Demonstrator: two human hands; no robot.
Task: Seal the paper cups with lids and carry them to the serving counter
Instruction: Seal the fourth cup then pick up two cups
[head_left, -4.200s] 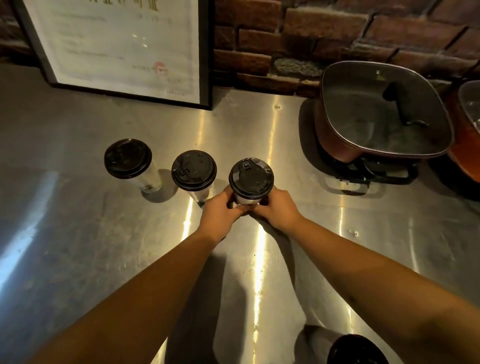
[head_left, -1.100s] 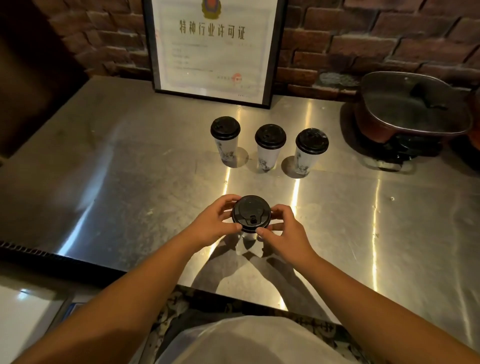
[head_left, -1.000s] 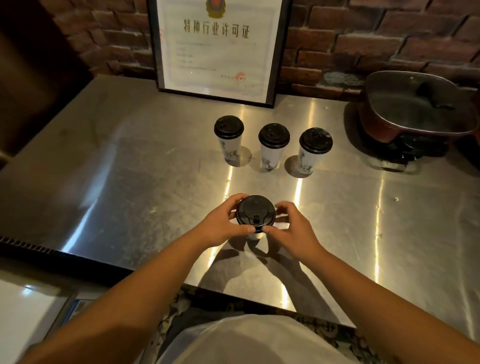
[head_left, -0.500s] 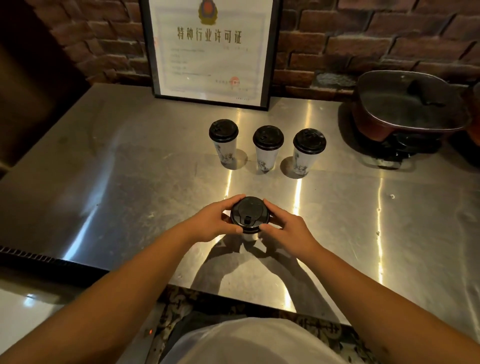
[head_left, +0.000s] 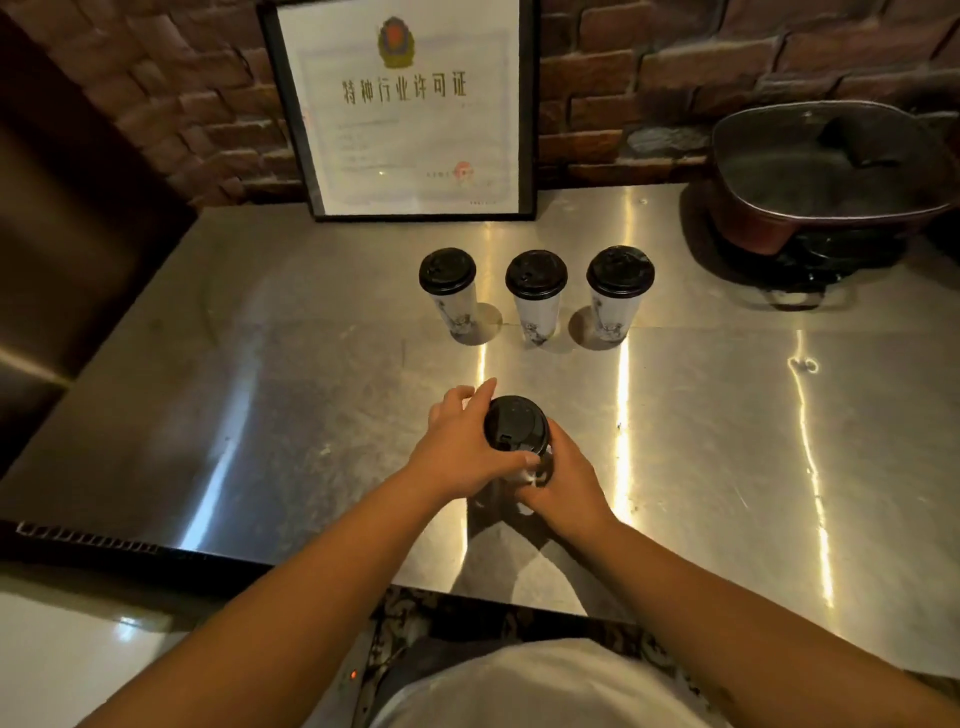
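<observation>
- Steel counter (head_left: 260, 415) before you: three lidded cups (head_left: 536, 296) ahead, framed certificate (head_left: 410, 109) and pan (head_left: 826, 171) behind.
- Your left hand (head_left: 457, 452) and right hand (head_left: 563, 483) clasp the near cup (head_left: 516, 431); its body is mostly hidden.

a brushed steel table (head_left: 291, 395) with bright streaks of reflected light carries everything. near its middle stand three lidded paper cups (head_left: 536, 296) in a row, apart from one another, each upright with a black lid. a fourth lidded cup (head_left: 517, 431) stands nearer the front edge. at the back a framed certificate (head_left: 405, 111) leans on the brick wall — to its right sits a lidded electric pan (head_left: 826, 176).
</observation>
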